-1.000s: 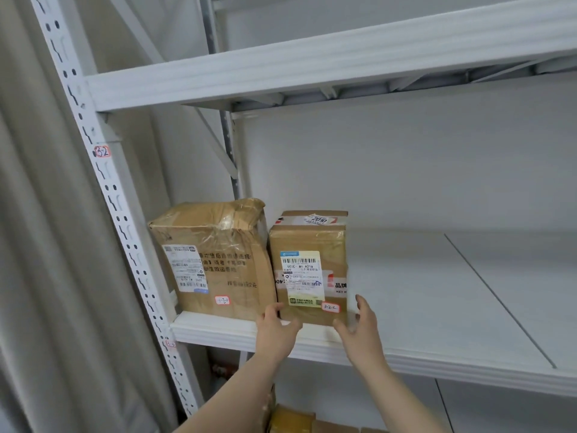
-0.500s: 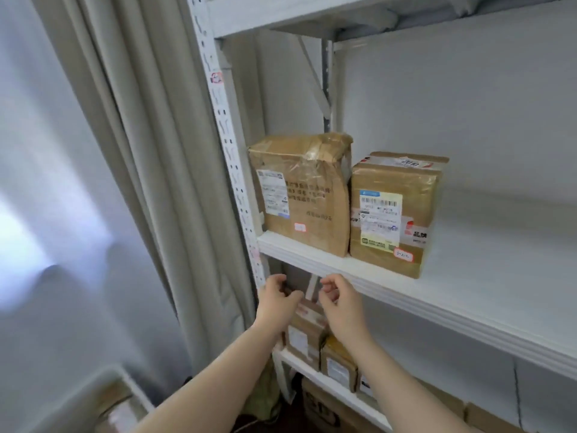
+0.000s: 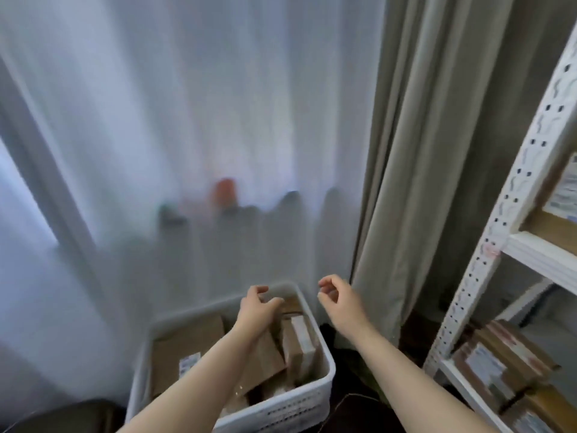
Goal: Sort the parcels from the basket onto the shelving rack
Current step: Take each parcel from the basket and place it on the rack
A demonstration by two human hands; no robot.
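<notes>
Your left hand (image 3: pixel 259 309) hovers over the white basket (image 3: pixel 290 407), its grip loosely curled and empty. Your right hand (image 3: pixel 338 296) hangs just right of the basket, also holding nothing. Your forearm hides some of the brown parcels (image 3: pixel 301 348) inside, and their labels are blurred. The frame edge cuts off the shelving rack (image 3: pixel 499 220) at the right.

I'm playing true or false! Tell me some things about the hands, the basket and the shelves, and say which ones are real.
The basket holds brown parcels. True.
The left hand holds a parcel. False: it hovers empty over the basket.
The right hand is empty. True.
The rack stands left of the basket. False: it stands to its right.
The rack's lower shelf is bare. False: boxes sit on it.
</notes>
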